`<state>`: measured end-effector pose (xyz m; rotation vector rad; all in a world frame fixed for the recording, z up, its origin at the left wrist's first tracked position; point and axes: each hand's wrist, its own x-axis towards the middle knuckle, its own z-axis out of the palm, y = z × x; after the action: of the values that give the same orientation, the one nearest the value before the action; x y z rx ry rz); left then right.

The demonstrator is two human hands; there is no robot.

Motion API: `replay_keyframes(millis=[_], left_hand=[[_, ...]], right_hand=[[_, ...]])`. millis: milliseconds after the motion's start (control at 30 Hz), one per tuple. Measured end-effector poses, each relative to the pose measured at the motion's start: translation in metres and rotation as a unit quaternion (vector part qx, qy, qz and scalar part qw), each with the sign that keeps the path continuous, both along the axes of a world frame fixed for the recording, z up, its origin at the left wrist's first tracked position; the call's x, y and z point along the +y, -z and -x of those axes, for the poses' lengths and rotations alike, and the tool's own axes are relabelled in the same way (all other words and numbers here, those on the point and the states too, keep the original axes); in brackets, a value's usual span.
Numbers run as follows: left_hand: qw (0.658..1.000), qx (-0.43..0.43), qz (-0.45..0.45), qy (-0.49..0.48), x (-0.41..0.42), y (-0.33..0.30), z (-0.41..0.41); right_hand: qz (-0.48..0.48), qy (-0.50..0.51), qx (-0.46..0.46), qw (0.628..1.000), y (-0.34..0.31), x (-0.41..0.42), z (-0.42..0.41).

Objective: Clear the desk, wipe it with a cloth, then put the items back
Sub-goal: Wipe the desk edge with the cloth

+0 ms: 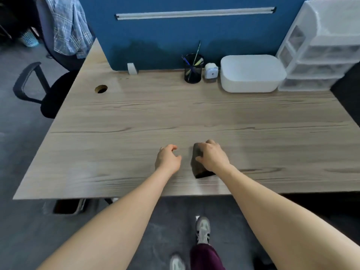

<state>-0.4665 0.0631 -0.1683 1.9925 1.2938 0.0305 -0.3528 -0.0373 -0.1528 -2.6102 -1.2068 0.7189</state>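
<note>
A dark brown folded cloth [196,166] lies on the wooden desk [136,117] near its front edge. My right hand [212,156] presses down on top of it, fingers curled over its far end. My left hand [168,158] hovers just left of the cloth, fingers loosely curled and apart, holding nothing. At the back of the desk stand a black mesh pen cup [193,69], a small white sharpener [211,73] and a white lidded box [251,74].
White plastic drawers [319,55] fill the back right corner. A blue partition [175,36] runs along the desk's back edge. A cable hole [101,89] sits at the left. A black office chair [48,90] with a plaid shirt stands left of the desk.
</note>
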Motion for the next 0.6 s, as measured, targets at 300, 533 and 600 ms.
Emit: replay_keyframes(millis=[300, 533, 600], left_hand=[[0.999, 0.021, -0.003, -0.024, -0.045, 0.020, 0.042], [0.999, 0.022, -0.001, -0.042, -0.074, 0.032, 0.056], [0.999, 0.019, -0.002, -0.051, -0.079, 0.032, 0.062]], right_hand=[[-0.008, -0.030, -0.083, 0.996, 0.020, -0.044, 0.015], [-0.016, -0.056, -0.094, 0.994, 0.021, -0.061, 0.024], [-0.009, -0.068, -0.093, 0.993, 0.019, -0.062, 0.030]])
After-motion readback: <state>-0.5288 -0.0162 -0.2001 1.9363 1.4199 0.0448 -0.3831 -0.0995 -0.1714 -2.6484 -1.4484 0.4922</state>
